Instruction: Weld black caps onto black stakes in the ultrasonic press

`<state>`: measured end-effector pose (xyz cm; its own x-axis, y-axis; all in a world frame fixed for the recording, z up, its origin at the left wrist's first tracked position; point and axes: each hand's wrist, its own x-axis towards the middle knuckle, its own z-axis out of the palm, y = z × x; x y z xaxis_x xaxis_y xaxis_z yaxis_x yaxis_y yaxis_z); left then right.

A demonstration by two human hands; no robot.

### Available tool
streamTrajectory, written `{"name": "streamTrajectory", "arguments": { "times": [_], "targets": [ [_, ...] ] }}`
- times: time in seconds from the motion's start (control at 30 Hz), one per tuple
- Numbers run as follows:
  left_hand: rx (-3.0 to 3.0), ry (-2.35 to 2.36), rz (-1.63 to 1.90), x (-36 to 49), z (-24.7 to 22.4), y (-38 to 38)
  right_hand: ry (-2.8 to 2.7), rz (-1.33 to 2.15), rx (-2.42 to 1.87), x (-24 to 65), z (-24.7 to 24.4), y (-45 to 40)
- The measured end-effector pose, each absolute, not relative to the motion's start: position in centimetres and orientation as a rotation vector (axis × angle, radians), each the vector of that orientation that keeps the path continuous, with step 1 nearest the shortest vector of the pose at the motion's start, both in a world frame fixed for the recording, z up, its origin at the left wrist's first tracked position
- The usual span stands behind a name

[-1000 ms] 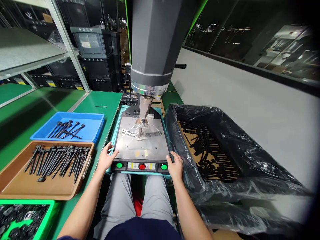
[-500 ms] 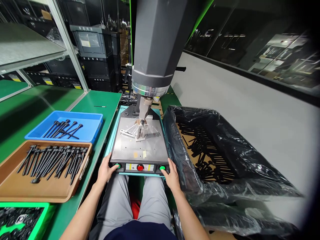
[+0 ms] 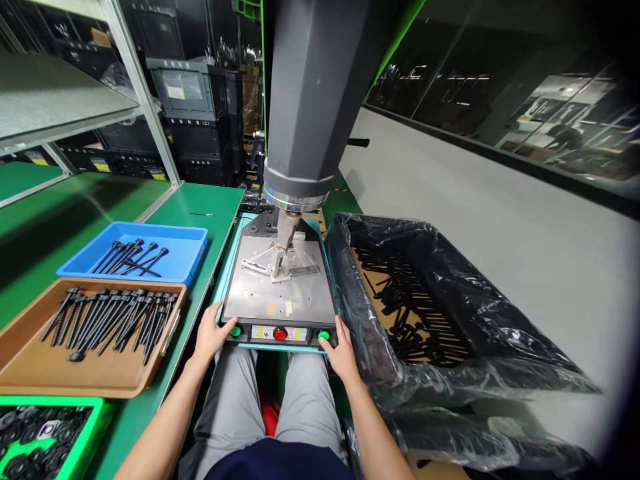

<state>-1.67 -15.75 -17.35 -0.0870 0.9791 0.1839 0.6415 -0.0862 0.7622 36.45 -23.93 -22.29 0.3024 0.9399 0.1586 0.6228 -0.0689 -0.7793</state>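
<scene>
My left hand [image 3: 211,333] rests at the front left corner of the press base, fingers spread over the edge. Its thumb lies at the left green button [image 3: 236,331], partly over it. On the other side, my right hand [image 3: 345,351] is spread the same way, with its thumb at the lower edge of the right green button [image 3: 325,335]. Neither hand holds anything. Between the buttons is a red button [image 3: 280,334]. The grey press head [image 3: 305,100] hangs over the metal plate [image 3: 260,300], its horn [image 3: 287,230] down at a small fixture [image 3: 281,268].
At left, a blue tray [image 3: 173,270] and a brown tray [image 3: 100,380] hold black stemmed parts; a green bin [image 3: 95,427] holds black round pieces. A box lined with black plastic [image 3: 480,320] stands at right with more stemmed parts. Black crates [image 3: 200,137] are stacked behind.
The press head and horn have come down toward the fixture. My left thumb has lifted slightly up the left button, and my right thumb has shifted a little off the right one.
</scene>
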Motion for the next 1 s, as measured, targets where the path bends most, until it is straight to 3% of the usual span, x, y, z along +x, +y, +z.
{"name": "streamTrajectory", "arguments": {
  "times": [0.3,0.47,0.67,0.77,0.93,1.0],
  "targets": [
    [1.543,1.427,1.178,2.4,-13.3,-10.1,-1.379,0.523,-1.743,36.5,-22.3,-23.9],
    [1.290,1.217,1.115,4.5,-13.4,-6.1,-1.274,0.586,-1.699,37.0,-22.0,-23.1],
    [1.241,1.082,0.965,4.8,-12.7,-5.6,-1.059,0.373,-1.606,35.4,-18.3,-22.0],
    [1.105,0.987,0.870,4.4,-11.9,-7.1,-1.003,0.654,-1.438,32.5,-16.7,-21.9],
    [0.858,0.814,0.833,5.0,-9.8,-10.3,-1.195,1.519,-1.129,24.5,-16.7,-21.8],
    [0.788,0.709,0.863,5.6,-8.7,-11.3,-1.249,1.636,-1.037,21.1,-16.9,-21.0]
  ]
}}
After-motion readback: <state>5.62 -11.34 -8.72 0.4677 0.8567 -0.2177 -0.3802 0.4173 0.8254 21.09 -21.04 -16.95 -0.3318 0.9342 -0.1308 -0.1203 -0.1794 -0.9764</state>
